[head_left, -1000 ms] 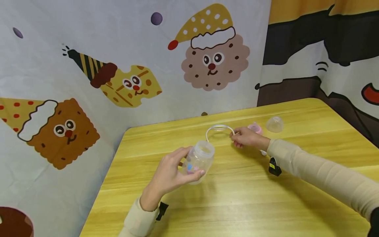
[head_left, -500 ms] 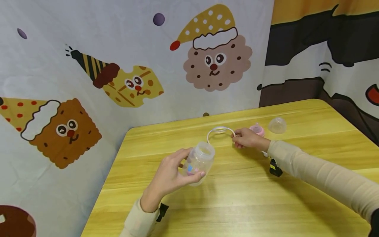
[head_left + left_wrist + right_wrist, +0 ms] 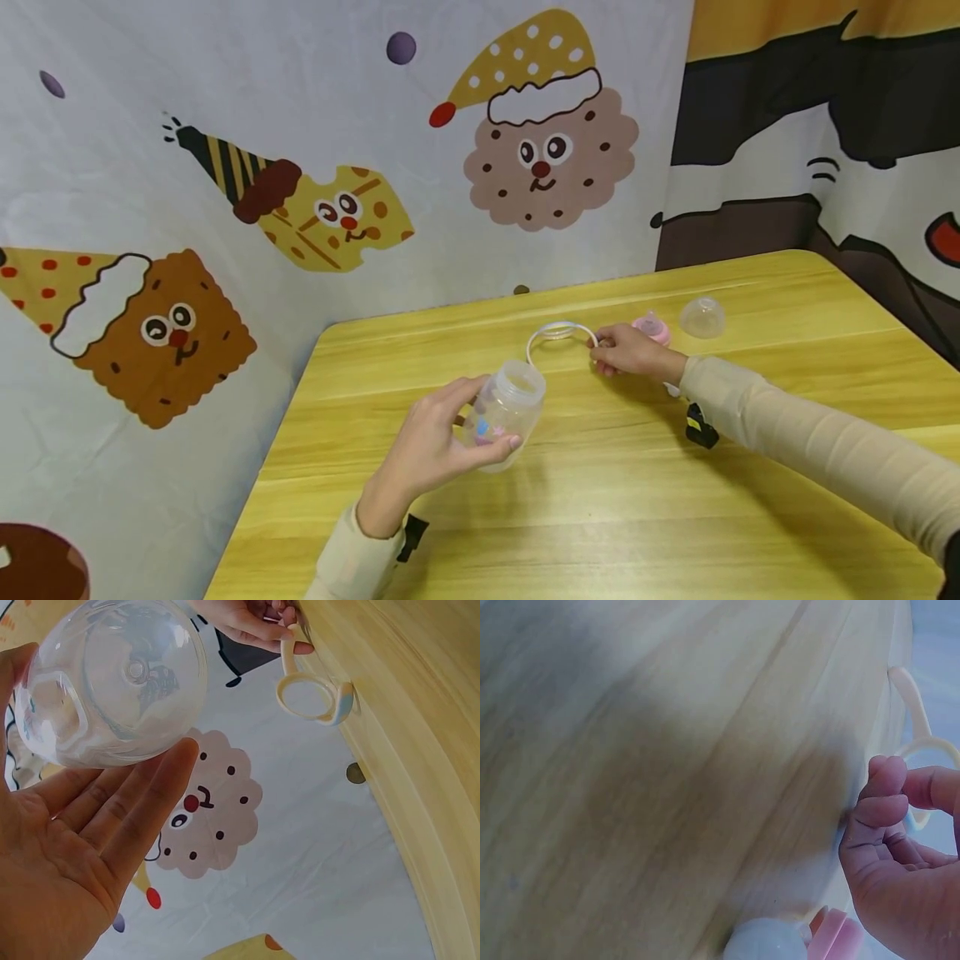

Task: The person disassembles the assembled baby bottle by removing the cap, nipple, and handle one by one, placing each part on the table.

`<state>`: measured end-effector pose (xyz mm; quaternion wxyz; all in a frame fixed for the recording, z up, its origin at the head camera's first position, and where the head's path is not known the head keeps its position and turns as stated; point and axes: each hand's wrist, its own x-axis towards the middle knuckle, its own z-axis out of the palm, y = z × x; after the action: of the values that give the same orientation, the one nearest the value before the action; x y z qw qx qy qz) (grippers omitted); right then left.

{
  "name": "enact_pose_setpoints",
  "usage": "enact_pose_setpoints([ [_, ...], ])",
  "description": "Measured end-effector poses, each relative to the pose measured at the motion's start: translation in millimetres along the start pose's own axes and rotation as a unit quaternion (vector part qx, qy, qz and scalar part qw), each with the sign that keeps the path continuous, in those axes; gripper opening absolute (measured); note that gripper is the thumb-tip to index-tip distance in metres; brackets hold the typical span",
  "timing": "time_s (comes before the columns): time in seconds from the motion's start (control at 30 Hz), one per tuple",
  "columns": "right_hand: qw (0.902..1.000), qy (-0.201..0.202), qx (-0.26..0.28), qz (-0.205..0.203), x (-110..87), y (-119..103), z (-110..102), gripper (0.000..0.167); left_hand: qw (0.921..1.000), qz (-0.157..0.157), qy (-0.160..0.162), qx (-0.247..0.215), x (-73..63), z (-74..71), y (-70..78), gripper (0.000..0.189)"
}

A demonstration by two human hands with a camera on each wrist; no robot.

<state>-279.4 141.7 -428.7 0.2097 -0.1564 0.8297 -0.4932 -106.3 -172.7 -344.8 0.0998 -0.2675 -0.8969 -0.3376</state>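
Note:
My left hand (image 3: 427, 446) grips a clear baby bottle (image 3: 517, 408), thumb on the near side, fingers behind. Its open, threaded mouth leans up and away; printed blue and pink shapes show on its wall. In the left wrist view the rounded bottle base (image 3: 142, 682) faces the camera. Farther off, my right hand (image 3: 630, 350) pinches one end of a white curved bottle handle (image 3: 533, 340), which has a ring in its middle. That ring is plainer in the left wrist view of the handle (image 3: 343, 705). Part of the held end is hidden by the fingers.
Behind the right hand lies a pink collar with a clear teat (image 3: 651, 327). To its right sits a clear dome cap (image 3: 702, 318). A small white rounded piece (image 3: 672, 389) is partly covered by the right wrist. Cartoon-printed cloth (image 3: 420, 267) hangs behind the wooden table (image 3: 600, 517).

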Motion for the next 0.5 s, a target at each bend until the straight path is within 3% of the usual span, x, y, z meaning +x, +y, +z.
enact_pose_setpoints([
  [0.27, 0.9999, -0.004, -0.008, -0.01, -0.5, -0.4, -2.9, 0.029, 1.0, -0.003, -0.001, -0.002, 2.0, -0.6, -1.5, 0.062],
  [0.5, 0.9993, -0.032, -0.004, -0.016, -3.8, -4.1, -8.0, 0.039, 1.0, -0.001, 0.001, -0.003, 3.4, -0.7, -2.3, 0.061],
])
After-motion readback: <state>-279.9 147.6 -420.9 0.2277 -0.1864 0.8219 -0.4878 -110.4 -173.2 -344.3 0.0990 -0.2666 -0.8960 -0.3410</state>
